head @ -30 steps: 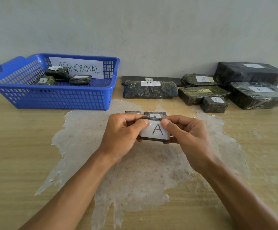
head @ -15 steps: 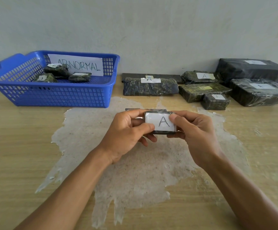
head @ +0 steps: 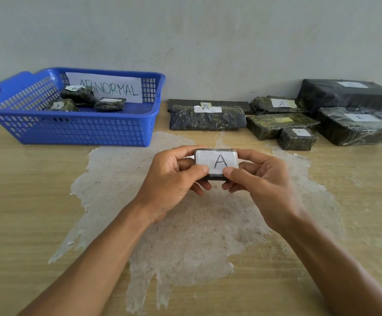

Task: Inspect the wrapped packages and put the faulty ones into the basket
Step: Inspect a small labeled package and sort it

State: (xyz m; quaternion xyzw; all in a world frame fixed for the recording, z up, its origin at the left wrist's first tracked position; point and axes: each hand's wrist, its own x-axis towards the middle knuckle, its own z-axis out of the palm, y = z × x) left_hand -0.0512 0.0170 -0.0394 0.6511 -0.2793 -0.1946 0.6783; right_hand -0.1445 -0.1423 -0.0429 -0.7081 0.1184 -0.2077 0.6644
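A small dark wrapped package (head: pixel 216 161) with a white label marked "A" is held up above the table's middle, its label facing me. My left hand (head: pixel 171 179) grips its left end and my right hand (head: pixel 260 181) grips its right end, thumbs on the lower edge. The blue plastic basket (head: pixel 76 131) stands at the back left with an "ABNORMAL" sign and three small wrapped packages (head: pixel 109 104) inside. Several more wrapped packages (head: pixel 207 118) with letter labels lie along the wall at the back right.
The wooden table (head: pixel 26 201) has a large pale worn patch (head: pixel 185 224) under my hands. A grey wall runs close behind the basket and the row of packages. The biggest packages (head: pixel 358 126) sit at the far right edge.
The small package has been turned in my hands, from tilted and half covered by my fingers to level with its "A" label fully facing me. Both hands kept hold of it.
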